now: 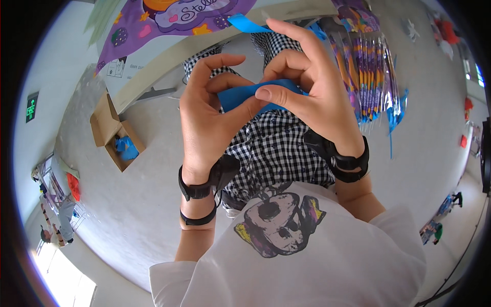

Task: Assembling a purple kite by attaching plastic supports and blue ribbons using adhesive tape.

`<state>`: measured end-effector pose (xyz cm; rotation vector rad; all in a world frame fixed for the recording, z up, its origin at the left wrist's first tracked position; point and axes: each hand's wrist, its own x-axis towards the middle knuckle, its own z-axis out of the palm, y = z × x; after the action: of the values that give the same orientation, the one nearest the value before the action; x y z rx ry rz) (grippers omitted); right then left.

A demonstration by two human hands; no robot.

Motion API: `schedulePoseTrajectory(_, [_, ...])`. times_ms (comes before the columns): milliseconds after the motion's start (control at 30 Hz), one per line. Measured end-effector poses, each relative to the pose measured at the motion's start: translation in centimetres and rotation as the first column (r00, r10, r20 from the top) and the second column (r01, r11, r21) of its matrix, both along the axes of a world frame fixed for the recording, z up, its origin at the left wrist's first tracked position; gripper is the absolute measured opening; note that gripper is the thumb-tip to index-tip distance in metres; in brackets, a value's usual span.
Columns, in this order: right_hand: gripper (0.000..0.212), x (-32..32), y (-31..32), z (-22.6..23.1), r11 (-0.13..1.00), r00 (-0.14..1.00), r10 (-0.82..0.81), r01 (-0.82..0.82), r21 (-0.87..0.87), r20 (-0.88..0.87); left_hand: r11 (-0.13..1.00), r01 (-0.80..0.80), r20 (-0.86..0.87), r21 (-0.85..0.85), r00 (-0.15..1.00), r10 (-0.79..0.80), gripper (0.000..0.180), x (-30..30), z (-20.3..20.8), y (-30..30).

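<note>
Both of my hands are raised in front of my lap, with a blue ribbon [232, 96] stretched between them. My left hand [202, 120] pinches the ribbon, its thumb reaching in from below and its fingers curled behind. From the other side, my right hand [325, 102] presses its thumb on the ribbon close to the left thumb tip, with some fingers bent behind. A loose blue strip [245, 23] sticks out to the left near the raised right index finger. Whether it joins the held ribbon is hidden by the fingers. Each wrist wears a black strapped device.
Ahead is a table edge [148, 77] with a purple printed sheet [138, 36] on it. An open cardboard box [130, 162] holding blue pieces lies on the floor at left. Shiny purple-and-orange packets [365, 77] hang at right beside blue ribbon tails [396, 115]. Other people are far off.
</note>
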<state>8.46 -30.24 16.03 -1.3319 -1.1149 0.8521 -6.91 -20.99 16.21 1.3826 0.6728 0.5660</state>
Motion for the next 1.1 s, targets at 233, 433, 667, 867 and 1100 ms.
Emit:
schedulePoseTrajectory(233, [0.06,-0.3,0.1,-0.2,0.952,0.959,-0.279,0.283,0.114,-0.049,0.953,-0.127,0.231,-0.276,0.954,0.194,0.02,-0.5,-1.9,-0.9])
schedulePoseTrajectory(433, [0.058,-0.4,-0.2,0.0,0.956,0.959,-0.275,0.28,0.083,-0.06,0.944,-0.146,0.269,-0.295,0.936,0.229,0.012,-0.1,-1.9,-1.0])
schedulePoseTrajectory(667, [0.068,-1.5,0.2,0.9,0.967,0.973,-0.19,0.208,0.145,-0.128,0.933,-0.174,0.293,-0.316,0.917,0.27,0.007,0.2,-1.1,-1.1])
schedulePoseTrajectory(867, [0.07,-1.3,0.0,1.4,0.992,0.97,-0.083,0.103,0.075,-0.227,0.952,-0.106,0.333,-0.286,0.921,0.202,0.007,0.2,-0.9,-1.2])
schedulePoseTrajectory(1100, [0.066,-1.2,-0.3,1.8,0.995,0.889,-0.086,0.1,0.009,-0.449,0.953,-0.014,0.36,-0.302,0.924,0.128,0.006,0.3,-0.7,-1.3])
